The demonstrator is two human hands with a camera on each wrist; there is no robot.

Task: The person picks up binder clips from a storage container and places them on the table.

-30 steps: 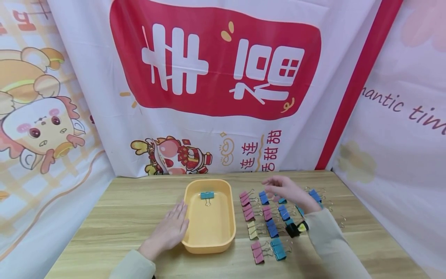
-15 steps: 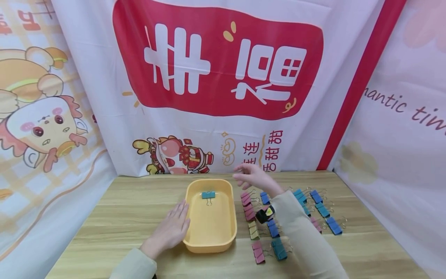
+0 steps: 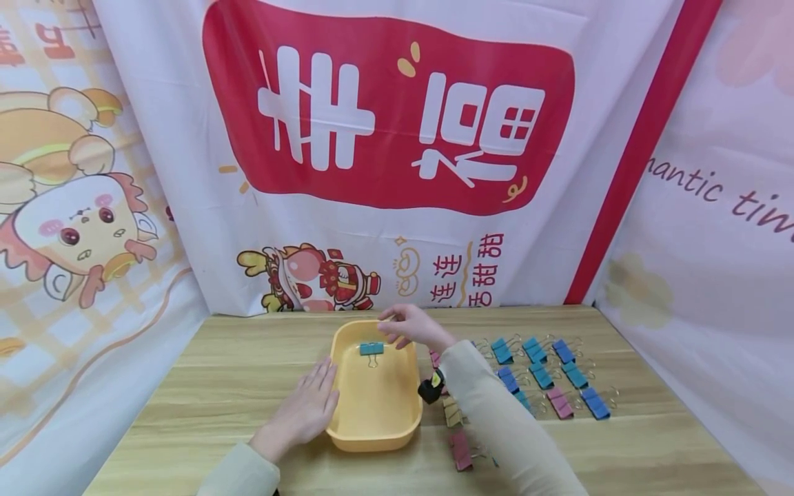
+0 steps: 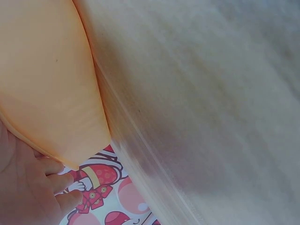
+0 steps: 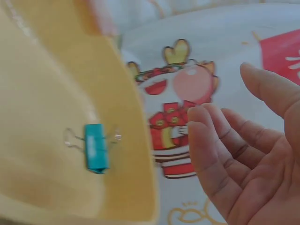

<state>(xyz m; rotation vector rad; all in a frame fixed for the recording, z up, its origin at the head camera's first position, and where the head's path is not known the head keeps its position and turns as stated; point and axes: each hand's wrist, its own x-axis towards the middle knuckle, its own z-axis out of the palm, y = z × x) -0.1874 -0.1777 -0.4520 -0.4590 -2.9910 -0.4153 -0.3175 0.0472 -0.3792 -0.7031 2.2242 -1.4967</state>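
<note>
My left hand (image 3: pixel 304 406) lies with straight fingers along the left wall of a yellow plastic tray (image 3: pixel 372 406). In the left wrist view its fingers (image 4: pixel 58 182) show beside the tray's wall (image 4: pixel 42 70). One teal binder clip (image 3: pixel 371 348) lies inside the tray near the far end, its wire handles visible in the right wrist view. Over the tray's far right corner hovers my right hand (image 3: pixel 414 327). The right wrist view shows that hand (image 5: pixel 243 164) with thumb and loosely bent fingers apart and nothing between them.
Several binder clips in rows lie on the wooden table (image 3: pixel 248 358) right of the tray, among them a pink clip (image 3: pixel 560 403), a blue clip (image 3: pixel 595 403) and a yellow clip (image 3: pixel 452 413). My right forearm hides some. A printed cloth (image 3: pixel 384 262) hangs behind the table.
My right hand has moved left from above the clips to the tray's far right corner, uncovering the clips at the far right. The left hand stays at the tray's side.
</note>
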